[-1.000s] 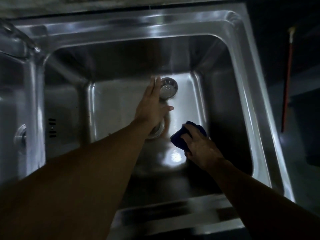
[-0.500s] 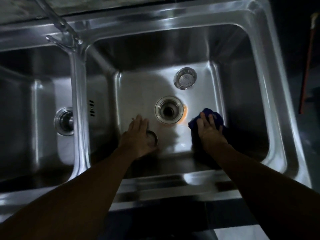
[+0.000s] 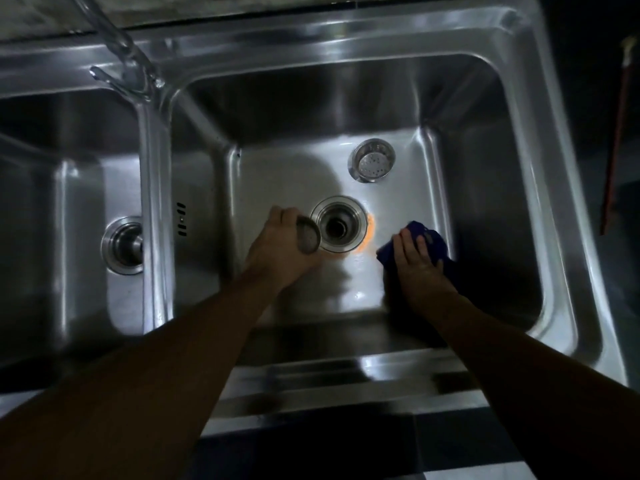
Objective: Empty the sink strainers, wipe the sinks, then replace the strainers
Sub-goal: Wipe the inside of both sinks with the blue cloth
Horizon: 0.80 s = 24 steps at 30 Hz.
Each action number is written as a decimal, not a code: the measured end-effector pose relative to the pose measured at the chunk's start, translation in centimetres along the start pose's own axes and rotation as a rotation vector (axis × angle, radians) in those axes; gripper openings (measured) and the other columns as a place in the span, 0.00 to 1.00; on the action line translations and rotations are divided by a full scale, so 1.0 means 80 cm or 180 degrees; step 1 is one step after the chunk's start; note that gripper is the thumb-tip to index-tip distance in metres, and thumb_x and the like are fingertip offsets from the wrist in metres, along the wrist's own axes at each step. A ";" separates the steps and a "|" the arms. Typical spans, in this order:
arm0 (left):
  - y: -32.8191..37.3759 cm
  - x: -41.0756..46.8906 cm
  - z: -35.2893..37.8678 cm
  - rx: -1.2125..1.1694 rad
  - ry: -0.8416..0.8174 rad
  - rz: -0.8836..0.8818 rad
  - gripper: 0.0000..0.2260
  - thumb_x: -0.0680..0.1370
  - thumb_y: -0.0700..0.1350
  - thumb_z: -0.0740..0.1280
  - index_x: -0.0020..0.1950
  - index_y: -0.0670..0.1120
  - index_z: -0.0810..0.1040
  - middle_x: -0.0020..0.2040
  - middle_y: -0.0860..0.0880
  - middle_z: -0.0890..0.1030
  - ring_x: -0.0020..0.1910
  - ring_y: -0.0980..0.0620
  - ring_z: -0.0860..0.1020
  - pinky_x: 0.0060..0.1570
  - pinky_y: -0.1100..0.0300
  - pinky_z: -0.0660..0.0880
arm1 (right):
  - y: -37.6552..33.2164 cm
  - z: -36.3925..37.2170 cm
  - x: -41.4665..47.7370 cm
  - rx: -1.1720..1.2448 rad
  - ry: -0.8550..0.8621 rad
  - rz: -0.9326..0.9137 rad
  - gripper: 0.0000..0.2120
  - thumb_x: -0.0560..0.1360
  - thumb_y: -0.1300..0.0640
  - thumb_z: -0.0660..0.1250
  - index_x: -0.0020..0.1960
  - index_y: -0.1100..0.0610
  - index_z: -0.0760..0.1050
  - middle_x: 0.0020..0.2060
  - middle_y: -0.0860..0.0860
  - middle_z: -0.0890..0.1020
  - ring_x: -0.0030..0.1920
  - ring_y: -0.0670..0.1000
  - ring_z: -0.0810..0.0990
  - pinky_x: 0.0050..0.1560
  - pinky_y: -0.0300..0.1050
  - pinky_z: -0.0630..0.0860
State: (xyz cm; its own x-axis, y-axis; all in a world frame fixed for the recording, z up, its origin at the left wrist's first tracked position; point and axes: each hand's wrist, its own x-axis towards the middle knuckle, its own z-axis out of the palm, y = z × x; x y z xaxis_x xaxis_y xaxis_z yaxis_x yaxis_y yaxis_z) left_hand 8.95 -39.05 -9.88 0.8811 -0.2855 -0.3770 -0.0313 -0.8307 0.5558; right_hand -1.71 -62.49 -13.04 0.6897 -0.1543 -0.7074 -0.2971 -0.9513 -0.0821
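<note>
A steel double sink fills the view. In the right basin (image 3: pixel 485 188) the drain hole (image 3: pixel 338 224) stands uncovered, with an orange stain at its right rim. My left hand (image 3: pixel 277 247) grips a small round strainer (image 3: pixel 308 234), tilted, just left of that drain. A second, basket-shaped strainer (image 3: pixel 373 161) stands on the basin floor behind the drain. My right hand (image 3: pixel 417 265) presses a dark blue cloth (image 3: pixel 431 242) onto the basin floor to the right of the drain. The left basin (image 3: pixel 79 202) has its own drain (image 3: pixel 123 244).
The faucet (image 3: pixel 121 60) rises at the back over the divider (image 3: pixel 156 209) between the basins. A red-handled tool (image 3: pixel 618 133) leans in the dark at the far right. The sink's front ledge (image 3: pixel 346 379) runs below my arms.
My left hand drew back from the far basket strainer, picked up the small strainer from the basin floor and lifted it toward the drain. The right hand stayed on the cloth.
</note>
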 end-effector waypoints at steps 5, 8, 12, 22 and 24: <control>0.010 0.064 -0.010 -0.0014 0.0386 0.0194 0.34 0.66 0.50 0.77 0.69 0.49 0.71 0.66 0.45 0.67 0.62 0.44 0.75 0.60 0.50 0.77 | 0.001 0.004 0.003 -0.0109 -0.0001 -0.0019 0.33 0.81 0.61 0.49 0.80 0.53 0.36 0.79 0.49 0.34 0.79 0.58 0.37 0.73 0.66 0.55; 0.015 0.099 -0.012 0.0129 0.0407 0.0108 0.40 0.69 0.51 0.77 0.77 0.48 0.65 0.71 0.43 0.65 0.68 0.43 0.71 0.66 0.51 0.74 | 0.002 0.004 0.003 -0.0152 0.0034 -0.0034 0.34 0.81 0.62 0.51 0.80 0.53 0.34 0.78 0.48 0.33 0.79 0.58 0.36 0.74 0.65 0.55; 0.018 0.133 -0.012 0.0088 0.0524 0.0095 0.42 0.70 0.49 0.77 0.79 0.43 0.61 0.76 0.41 0.64 0.74 0.42 0.66 0.72 0.53 0.67 | 0.003 0.001 0.003 -0.0077 0.0042 -0.0061 0.35 0.81 0.61 0.52 0.80 0.52 0.34 0.78 0.47 0.33 0.79 0.57 0.35 0.74 0.65 0.54; 0.005 0.165 -0.001 -0.0257 0.0734 -0.0103 0.47 0.69 0.52 0.79 0.81 0.47 0.56 0.76 0.43 0.66 0.74 0.45 0.67 0.71 0.59 0.65 | 0.001 -0.003 0.002 0.0027 0.0009 -0.0084 0.38 0.79 0.59 0.56 0.80 0.53 0.34 0.78 0.47 0.32 0.79 0.57 0.36 0.74 0.65 0.54; 0.003 0.165 0.000 -0.0283 0.0705 -0.0132 0.47 0.69 0.54 0.79 0.81 0.48 0.56 0.77 0.43 0.66 0.75 0.45 0.67 0.71 0.57 0.66 | 0.003 -0.006 0.002 0.0094 -0.0012 -0.0120 0.39 0.79 0.60 0.57 0.80 0.52 0.35 0.78 0.45 0.33 0.79 0.56 0.36 0.74 0.65 0.54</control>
State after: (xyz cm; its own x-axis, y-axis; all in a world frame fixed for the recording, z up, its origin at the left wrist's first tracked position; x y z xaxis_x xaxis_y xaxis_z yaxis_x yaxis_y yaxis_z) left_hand 20.58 -43.04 -14.69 0.9631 -0.1321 -0.2347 0.0401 -0.7914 0.6100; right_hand -1.37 -62.90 -12.89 0.6984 -0.1174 -0.7060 -0.2902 -0.9482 -0.1295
